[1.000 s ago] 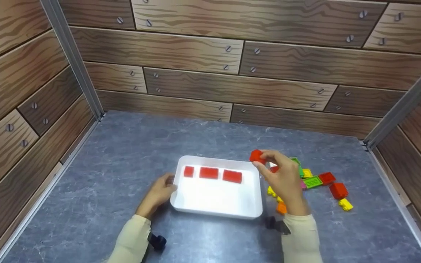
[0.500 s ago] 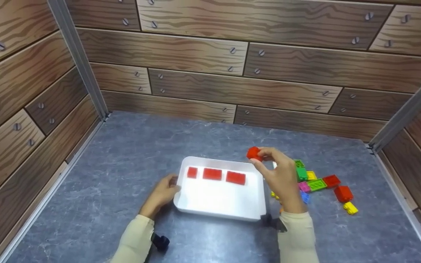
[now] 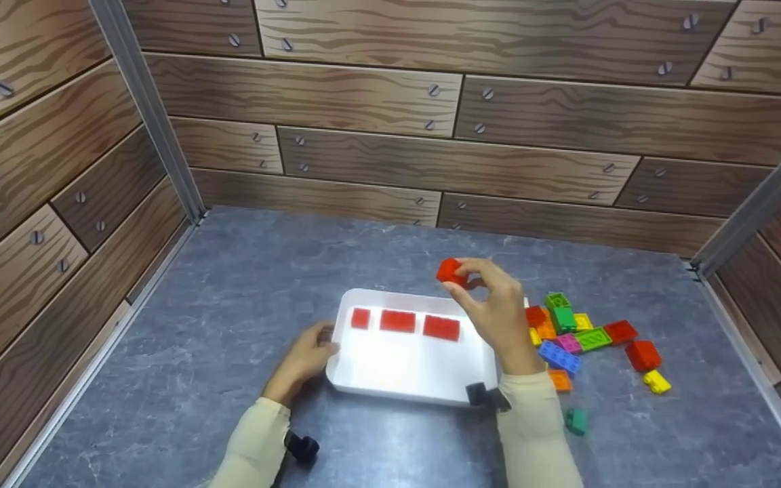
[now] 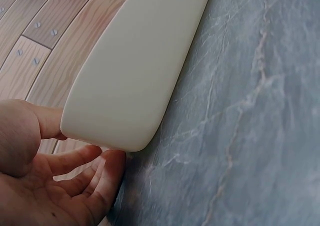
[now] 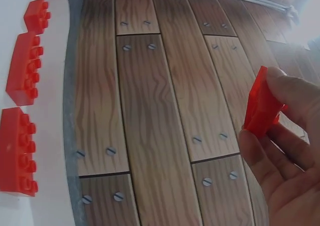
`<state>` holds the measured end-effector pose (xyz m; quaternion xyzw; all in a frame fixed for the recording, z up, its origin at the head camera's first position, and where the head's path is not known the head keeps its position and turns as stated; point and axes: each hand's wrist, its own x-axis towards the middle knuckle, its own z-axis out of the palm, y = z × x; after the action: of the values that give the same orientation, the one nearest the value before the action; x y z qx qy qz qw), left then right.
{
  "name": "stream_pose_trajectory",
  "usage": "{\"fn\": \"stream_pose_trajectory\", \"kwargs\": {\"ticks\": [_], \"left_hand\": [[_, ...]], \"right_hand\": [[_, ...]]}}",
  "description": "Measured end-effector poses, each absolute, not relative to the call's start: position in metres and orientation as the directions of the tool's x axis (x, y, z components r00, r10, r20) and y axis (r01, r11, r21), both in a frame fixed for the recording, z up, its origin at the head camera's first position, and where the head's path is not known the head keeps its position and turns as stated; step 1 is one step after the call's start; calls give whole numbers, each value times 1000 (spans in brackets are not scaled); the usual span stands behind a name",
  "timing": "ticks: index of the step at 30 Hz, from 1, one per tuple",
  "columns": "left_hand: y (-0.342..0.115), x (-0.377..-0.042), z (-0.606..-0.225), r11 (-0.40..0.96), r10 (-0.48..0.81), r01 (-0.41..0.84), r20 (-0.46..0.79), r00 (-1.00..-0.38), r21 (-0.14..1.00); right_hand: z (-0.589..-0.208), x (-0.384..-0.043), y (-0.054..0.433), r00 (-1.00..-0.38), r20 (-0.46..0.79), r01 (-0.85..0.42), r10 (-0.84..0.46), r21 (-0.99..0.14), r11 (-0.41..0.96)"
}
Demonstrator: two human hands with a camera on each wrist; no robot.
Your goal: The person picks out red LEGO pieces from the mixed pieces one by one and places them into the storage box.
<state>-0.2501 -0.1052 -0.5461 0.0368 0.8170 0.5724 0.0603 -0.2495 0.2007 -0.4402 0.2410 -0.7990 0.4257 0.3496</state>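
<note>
— since a second ago the right hand (image 3: 492,305) has carried its red brick (image 3: 450,271) leftward and a bit higher; it was over the tray's far right corner, and now it's above the far edge, farther in.

— and how does the hand hold it?

— thumb and fingertips pinch the red brick, lifted clear of the white tray (image 3: 411,390). the right wrist view shows the brick (image 5: 262,108) clamped between thumb and fingers, tilted on edge.

— what about the other hand?

— the left hand (image 3: 306,356) hasn't shifted: it rests against the tray's left edge near the near-left corner. the left wrist view shows its fingers (image 4: 87,178) loosely curved under the tray's rounded corner (image 4: 130,85), thumb beside the wall, touching more than gripping.

— what's inside the tray?

— three red bricks (image 3: 398,320) in a row along its far side: a small one at the left, two longer ones to its right, apart from each other.

— and on the table (image 3: 241,285)?

— a loose pile of bricks (image 3: 570,332) just right of the tray: green, yellow, pink, blue, orange and red. a red block (image 3: 643,355) and a yellow piece (image 3: 656,381) lie toward the right edge. one small green brick (image 3: 575,420) sits apart, nearer the front edge beside the right sleeve.
</note>
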Motion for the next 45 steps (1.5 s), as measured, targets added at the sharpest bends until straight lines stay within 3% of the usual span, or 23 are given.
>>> {"fn": "stream_pose_trajectory", "kwargs": {"ticks": [5, 10, 16, 25, 45], "left_hand": [[-106, -249, -548, 343, 128, -19, -67, -990, 939], [-107, -250, -547, 346, 124, -33, -81, -989, 938], [-106, -251, -545, 345, 124, -27, -74, -990, 938], [-107, -250, -546, 328, 130, -23, -69, -989, 944], [-108, -250, -546, 329, 122, -38, -82, -989, 944]], "right_hand": [[-452, -256, 201, -736, 666, -593, -119, -549, 589], [-460, -257, 199, -849, 490, -482, -196, -570, 665], [-467, -264, 196, -912, 327, -402, -246, -606, 686], [-477, -271, 194, -912, 170, -395, -374, -614, 684], [-489, -272, 187, -892, -166, -255, -421, -584, 771]]}}
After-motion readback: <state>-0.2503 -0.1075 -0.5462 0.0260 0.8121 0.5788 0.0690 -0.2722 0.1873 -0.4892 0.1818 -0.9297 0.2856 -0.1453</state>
